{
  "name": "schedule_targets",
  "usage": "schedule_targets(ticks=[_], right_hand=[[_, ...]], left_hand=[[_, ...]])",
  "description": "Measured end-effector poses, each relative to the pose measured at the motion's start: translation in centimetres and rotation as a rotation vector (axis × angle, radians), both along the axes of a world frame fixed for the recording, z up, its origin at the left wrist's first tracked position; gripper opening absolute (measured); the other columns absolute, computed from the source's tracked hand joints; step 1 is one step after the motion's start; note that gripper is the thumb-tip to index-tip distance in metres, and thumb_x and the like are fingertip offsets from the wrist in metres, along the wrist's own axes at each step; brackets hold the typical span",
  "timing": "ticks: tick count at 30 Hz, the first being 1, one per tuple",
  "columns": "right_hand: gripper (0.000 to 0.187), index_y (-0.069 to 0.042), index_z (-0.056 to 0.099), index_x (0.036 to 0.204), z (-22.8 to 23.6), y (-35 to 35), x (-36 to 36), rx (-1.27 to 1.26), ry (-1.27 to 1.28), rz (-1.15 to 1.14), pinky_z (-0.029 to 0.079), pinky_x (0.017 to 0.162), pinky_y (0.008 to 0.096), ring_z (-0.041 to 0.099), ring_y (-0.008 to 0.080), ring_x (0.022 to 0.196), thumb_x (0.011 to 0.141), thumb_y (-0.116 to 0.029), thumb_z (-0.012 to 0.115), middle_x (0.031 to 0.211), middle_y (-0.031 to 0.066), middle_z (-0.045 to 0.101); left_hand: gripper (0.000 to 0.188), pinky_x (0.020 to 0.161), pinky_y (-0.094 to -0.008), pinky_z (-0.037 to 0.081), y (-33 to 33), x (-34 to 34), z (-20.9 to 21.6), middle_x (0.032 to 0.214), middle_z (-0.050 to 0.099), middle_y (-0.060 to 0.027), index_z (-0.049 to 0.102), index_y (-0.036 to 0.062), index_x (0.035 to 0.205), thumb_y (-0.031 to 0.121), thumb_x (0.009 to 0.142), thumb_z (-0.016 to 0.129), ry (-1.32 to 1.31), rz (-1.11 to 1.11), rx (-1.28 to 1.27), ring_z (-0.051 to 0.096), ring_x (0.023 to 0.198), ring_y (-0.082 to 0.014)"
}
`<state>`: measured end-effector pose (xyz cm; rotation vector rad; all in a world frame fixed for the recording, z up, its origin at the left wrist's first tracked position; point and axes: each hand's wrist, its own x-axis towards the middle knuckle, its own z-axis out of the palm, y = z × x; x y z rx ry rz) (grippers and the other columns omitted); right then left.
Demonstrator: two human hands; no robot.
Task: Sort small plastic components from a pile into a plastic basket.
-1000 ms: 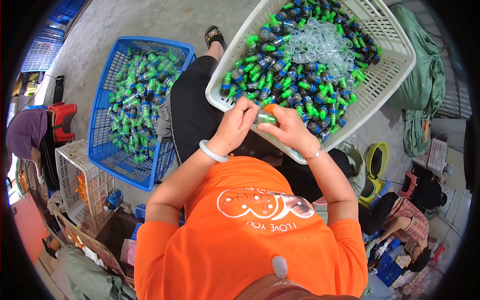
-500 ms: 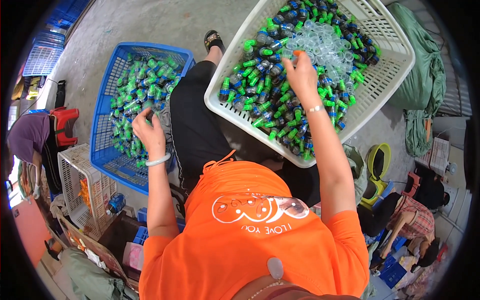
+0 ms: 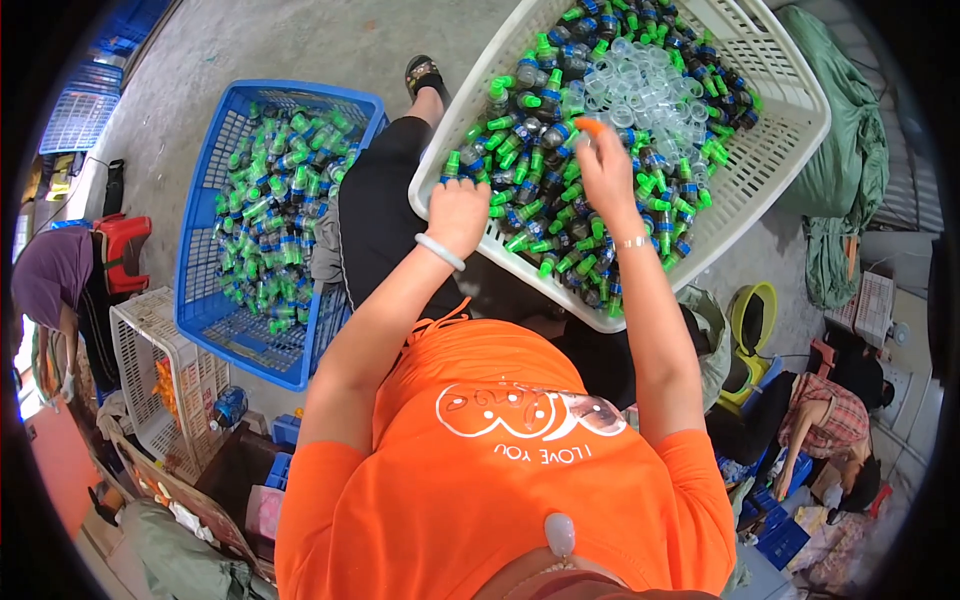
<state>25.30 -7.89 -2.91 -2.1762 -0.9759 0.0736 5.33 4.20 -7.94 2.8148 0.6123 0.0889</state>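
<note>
A white plastic basket tilts in front of me, full of small dark bottles with green tops and blue bands. Loose clear plastic caps are heaped over them. At the basket's near left corner, my left hand curls its fingers down among the bottles; what they grip is hidden. My right hand, with orange covers on its fingertips, is bent in a pinch beside the caps, and whatever lies in it is too small to make out. A blue basket at left holds more green-topped bottles.
Green sacks stand at the far right. A yellow-green tub and a bent-over person are at right. Leftward are another stooping person, a red chair and a white crate.
My left hand has moved right from above the blue basket to the white basket's near left corner. My right hand has shifted slightly downward beside the clear caps.
</note>
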Motion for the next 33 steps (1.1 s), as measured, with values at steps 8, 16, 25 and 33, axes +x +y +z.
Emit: schedule_targets(ticks=[8, 16, 25, 33], right_hand=[[0.021, -0.004, 0.058, 0.112, 1.3, -3.6, -7.3, 0.054, 0.503, 0.287, 0.044, 0.064, 0.0244, 0.052, 0.0075, 0.072, 0.093, -0.012, 0.055, 0.085, 0.0034, 0.061], [0.026, -0.003, 0.05, 0.115, 1.6, -3.2, -11.0, 0.191, 0.631, 0.328, 0.043, 0.06, 0.0225, 0.054, 0.0071, 0.071, 0.095, -0.018, 0.057, 0.083, 0.003, 0.06], [0.029, -0.003, 0.054, 0.106, 2.2, -2.8, -13.1, 0.324, 0.547, 0.306, 0.049, 0.062, 0.0333, 0.064, 0.0177, 0.07, 0.092, -0.028, 0.063, 0.09, 0.0096, 0.066], [0.028, -0.004, 0.06, 0.097, 3.3, -2.7, -11.2, -0.141, 0.734, 0.403, 0.048, 0.06, 0.0315, 0.059, 0.0142, 0.068, 0.092, -0.031, 0.062, 0.082, 0.0057, 0.062]], left_hand=[[0.019, 0.061, -0.0312, 0.047, -0.2, -1.1, 3.6, 0.074, 0.057, -0.006, 0.053, 0.0045, 0.095, 0.022, 0.089, 0.06, -0.413, 0.224, -1.164, 0.057, 0.064, -0.0169], [0.026, 0.057, -0.0259, 0.044, -3.4, -1.5, 7.1, 0.071, 0.054, -0.002, 0.05, 0.0034, 0.094, 0.029, 0.099, 0.051, -0.427, 0.48, -1.534, 0.053, 0.062, -0.0099], [0.022, 0.053, -0.0277, 0.043, -3.2, -2.4, 6.4, 0.07, 0.055, -0.0039, 0.05, 0.0032, 0.088, 0.022, 0.099, 0.053, -0.673, 0.301, -1.075, 0.052, 0.06, -0.01], [0.018, 0.058, -0.0304, 0.046, -3.8, -4.4, 7.3, 0.074, 0.059, -0.0113, 0.052, 0.0023, 0.088, 0.018, 0.097, 0.053, -0.628, 0.2, -0.936, 0.06, 0.063, -0.0212]])
